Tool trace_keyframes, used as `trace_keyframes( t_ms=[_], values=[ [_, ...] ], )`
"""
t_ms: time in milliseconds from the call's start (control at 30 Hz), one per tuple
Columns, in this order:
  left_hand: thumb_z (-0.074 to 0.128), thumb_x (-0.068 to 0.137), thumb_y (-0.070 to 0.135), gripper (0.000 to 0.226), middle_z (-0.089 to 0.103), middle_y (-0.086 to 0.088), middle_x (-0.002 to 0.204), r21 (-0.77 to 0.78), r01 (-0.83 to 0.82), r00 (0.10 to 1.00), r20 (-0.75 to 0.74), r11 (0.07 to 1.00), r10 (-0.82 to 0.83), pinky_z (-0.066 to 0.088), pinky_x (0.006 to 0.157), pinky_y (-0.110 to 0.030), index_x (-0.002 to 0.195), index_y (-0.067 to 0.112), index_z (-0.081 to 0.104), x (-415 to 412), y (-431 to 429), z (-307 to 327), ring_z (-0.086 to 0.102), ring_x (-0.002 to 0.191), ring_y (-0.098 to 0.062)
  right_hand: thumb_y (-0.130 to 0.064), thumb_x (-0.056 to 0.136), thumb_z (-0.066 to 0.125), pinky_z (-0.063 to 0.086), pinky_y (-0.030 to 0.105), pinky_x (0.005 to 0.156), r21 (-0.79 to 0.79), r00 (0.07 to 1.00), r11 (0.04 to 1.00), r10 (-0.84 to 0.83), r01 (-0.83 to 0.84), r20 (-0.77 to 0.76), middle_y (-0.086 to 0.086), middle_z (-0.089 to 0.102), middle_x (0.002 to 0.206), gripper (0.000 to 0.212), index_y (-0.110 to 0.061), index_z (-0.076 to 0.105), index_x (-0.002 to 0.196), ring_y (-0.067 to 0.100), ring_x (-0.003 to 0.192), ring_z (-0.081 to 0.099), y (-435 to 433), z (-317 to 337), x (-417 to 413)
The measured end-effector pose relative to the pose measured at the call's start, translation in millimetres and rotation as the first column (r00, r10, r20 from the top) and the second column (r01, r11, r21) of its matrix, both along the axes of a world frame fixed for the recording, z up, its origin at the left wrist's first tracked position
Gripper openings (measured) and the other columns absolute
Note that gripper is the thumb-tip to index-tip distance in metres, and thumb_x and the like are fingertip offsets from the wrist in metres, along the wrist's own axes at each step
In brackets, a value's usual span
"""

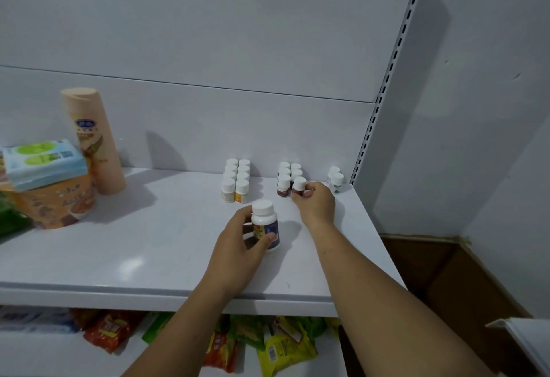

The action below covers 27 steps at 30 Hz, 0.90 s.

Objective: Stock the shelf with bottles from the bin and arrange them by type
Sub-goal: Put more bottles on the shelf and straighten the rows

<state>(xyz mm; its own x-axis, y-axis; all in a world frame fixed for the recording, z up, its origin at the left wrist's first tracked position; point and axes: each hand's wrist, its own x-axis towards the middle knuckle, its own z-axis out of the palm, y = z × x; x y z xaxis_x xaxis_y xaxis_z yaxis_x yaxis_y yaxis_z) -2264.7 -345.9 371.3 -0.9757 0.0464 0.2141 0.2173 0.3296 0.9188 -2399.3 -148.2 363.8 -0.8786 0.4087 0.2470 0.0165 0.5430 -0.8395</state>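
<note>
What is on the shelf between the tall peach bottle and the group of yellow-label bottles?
Nothing: in the head view, the white shelf is bare between the tall peach bottle and the yellow-label bottles.

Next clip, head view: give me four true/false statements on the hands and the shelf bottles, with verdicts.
1. The left hand grips a white-capped bottle with a blue and yellow label. True.
2. The right hand holds nothing. False: it pinches a small brown-labelled bottle.
3. The small yellow-labelled bottles form a double row. True.
4. The tall peach plastic bottle lies on its side. False: it stands on its base.
</note>
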Motion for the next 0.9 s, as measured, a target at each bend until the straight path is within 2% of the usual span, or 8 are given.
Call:
trace_keyframes(
  t_ms=[67, 167, 233, 433, 533, 600, 767, 900],
  values=[
    [0.077, 0.094, 0.034, 0.057, 0.056, 0.025, 0.136, -0.014, -0.003, 1.000, -0.006, 1.000, 0.003, 0.044, 0.082, -0.005, 0.137, 0.049, 0.043, 0.0, 1.6, 0.6, 0.059, 0.118, 0.000, -0.027, 0.081, 0.085, 0.043, 0.027, 0.063, -0.012, 1.000, 1.000, -0.006, 0.006, 0.001, -0.012, 0.063, 0.070, 0.020, -0.020, 0.067, 0.079, 0.012, 0.069, 0.061, 0.2, 0.1, -0.6],
    [0.077, 0.094, 0.035, 0.058, 0.055, 0.026, 0.137, -0.027, -0.004, 1.000, -0.012, 1.000, 0.003, 0.044, 0.081, -0.003, 0.138, 0.050, 0.042, -0.3, 2.5, -0.5, 0.058, 0.115, 0.004, -0.028, 0.078, 0.089, 0.052, 0.032, 0.079, -0.062, 1.000, 0.998, -0.028, 0.028, 0.004, -0.007, 0.068, 0.086, 0.033, -0.020, 0.066, 0.099, 0.018, 0.086, 0.067, 0.4, 0.9, 0.9],
    [0.077, 0.094, 0.035, 0.058, 0.055, 0.025, 0.138, -0.024, -0.008, 1.000, -0.010, 1.000, 0.008, 0.044, 0.082, -0.004, 0.140, 0.048, 0.043, -0.8, 2.3, -1.2, 0.059, 0.118, 0.000, -0.027, 0.076, 0.090, 0.054, 0.034, 0.085, -0.068, 1.000, 0.997, -0.031, 0.031, 0.004, -0.004, 0.070, 0.091, 0.039, -0.020, 0.066, 0.106, 0.019, 0.090, 0.068, 1.0, 1.0, 1.9],
    [0.077, 0.094, 0.036, 0.058, 0.054, 0.026, 0.137, -0.029, -0.011, 1.000, -0.014, 1.000, 0.011, 0.044, 0.081, -0.005, 0.138, 0.050, 0.042, -0.9, 3.0, -1.6, 0.058, 0.119, -0.001, -0.024, 0.082, 0.086, 0.055, 0.038, 0.081, -0.054, 0.999, 0.998, -0.043, 0.041, -0.026, 0.009, 0.073, 0.085, 0.031, -0.005, 0.066, 0.097, 0.029, 0.087, 0.069, -0.1, 2.9, 5.7],
    [0.078, 0.094, 0.035, 0.058, 0.054, 0.027, 0.135, -0.039, -0.014, 1.000, -0.022, 0.999, 0.013, 0.045, 0.079, -0.003, 0.138, 0.050, 0.042, -0.6, 3.6, -0.8, 0.058, 0.115, 0.005, -0.026, 0.080, 0.087, 0.054, 0.033, 0.084, -0.063, 0.999, 0.997, -0.035, 0.034, -0.013, -0.002, 0.072, 0.087, 0.036, -0.016, 0.067, 0.108, 0.021, 0.092, 0.069, -0.2, 1.4, 3.9],
    [0.078, 0.094, 0.035, 0.058, 0.054, 0.027, 0.134, -0.041, -0.017, 1.000, -0.023, 0.999, 0.016, 0.044, 0.075, 0.001, 0.137, 0.049, 0.042, -0.4, 3.9, 0.3, 0.057, 0.110, 0.010, -0.025, 0.079, 0.088, 0.051, 0.029, 0.083, -0.063, 0.999, 0.998, -0.032, 0.031, -0.011, -0.005, 0.070, 0.086, 0.039, -0.018, 0.067, 0.111, 0.020, 0.093, 0.069, 0.2, -0.3, 2.2],
    [0.079, 0.093, 0.034, 0.058, 0.056, 0.026, 0.134, -0.033, -0.008, 1.000, -0.027, 0.999, 0.007, 0.044, 0.077, 0.002, 0.136, 0.050, 0.044, -0.8, 3.4, -0.7, 0.056, 0.113, 0.012, -0.028, 0.079, 0.089, 0.053, 0.032, 0.084, -0.070, 0.999, 0.997, -0.036, 0.035, -0.014, -0.005, 0.069, 0.088, 0.037, -0.021, 0.065, 0.106, 0.020, 0.093, 0.069, 1.3, -0.9, 1.9],
    [0.079, 0.093, 0.034, 0.058, 0.057, 0.026, 0.134, -0.032, -0.003, 1.000, -0.026, 0.999, 0.002, 0.045, 0.079, 0.001, 0.139, 0.046, 0.046, -1.3, 3.2, -1.2, 0.056, 0.113, 0.013, -0.026, 0.078, 0.089, 0.050, 0.029, 0.081, -0.065, 1.000, 0.997, -0.030, 0.030, 0.002, -0.008, 0.068, 0.085, 0.038, -0.022, 0.063, 0.105, 0.019, 0.092, 0.069, 1.6, -1.3, 0.9]
  ],
)
